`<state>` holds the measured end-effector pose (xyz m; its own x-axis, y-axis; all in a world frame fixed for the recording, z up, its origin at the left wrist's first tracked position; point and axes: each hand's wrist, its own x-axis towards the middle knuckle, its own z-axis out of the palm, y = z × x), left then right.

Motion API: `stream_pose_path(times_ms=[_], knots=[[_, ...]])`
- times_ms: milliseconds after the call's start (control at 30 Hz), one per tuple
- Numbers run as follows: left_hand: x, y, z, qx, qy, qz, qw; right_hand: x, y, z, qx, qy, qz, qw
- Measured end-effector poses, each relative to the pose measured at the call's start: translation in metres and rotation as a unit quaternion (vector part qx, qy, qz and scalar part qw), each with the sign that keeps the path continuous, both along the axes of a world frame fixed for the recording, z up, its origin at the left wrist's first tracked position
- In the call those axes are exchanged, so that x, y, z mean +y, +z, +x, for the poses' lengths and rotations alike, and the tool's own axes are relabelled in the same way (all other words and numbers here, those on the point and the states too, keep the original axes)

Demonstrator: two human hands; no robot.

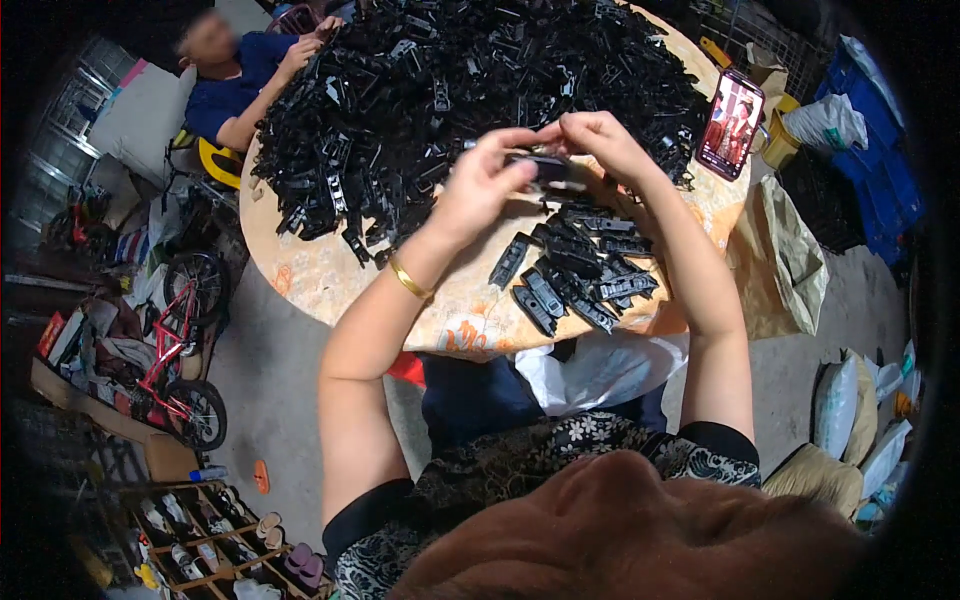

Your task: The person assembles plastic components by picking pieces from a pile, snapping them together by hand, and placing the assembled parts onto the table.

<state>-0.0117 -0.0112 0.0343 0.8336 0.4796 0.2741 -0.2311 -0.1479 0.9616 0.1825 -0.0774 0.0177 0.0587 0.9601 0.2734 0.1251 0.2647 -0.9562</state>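
Note:
Both hands meet over the near edge of a big heap of black plastic parts (pixel 420 90) on a round table. Between the thumb and fingers of my left hand (pixel 485 185) is a dark, elongated black plastic part (pixel 548 172), partly hidden and blurred. My right hand (pixel 603 145) is closed in a pinch at the far side of that part, its fingertips close to my left ones; what it pinches is too small to tell. Just below my hands lies a smaller pile of long black plastic pieces (pixel 580 262), several of them side by side.
A patterned cloth covers the table (pixel 290 275). A lit phone (pixel 731 125) stands at its right edge. Across at the far left, another person (pixel 235 80) handles parts. A beige sack (pixel 775 265), blue crates (pixel 875 150), a red bicycle (pixel 165 350) and a shoe rack (pixel 215 540) surround the table.

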Motion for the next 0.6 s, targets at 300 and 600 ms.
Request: stream_pose_path(times_ms=[300,600], knots=[[-0.056,-0.009,-0.022,0.004,0.017,0.478,0.878,-0.002,-0.014,-0.011,-0.518,-0.120,0.102,0.841],[0.028,-0.007,-0.085,0.370,0.265,0.583,0.673,-0.002,-0.008,-0.021,-0.502,-0.138,0.117,0.846]])
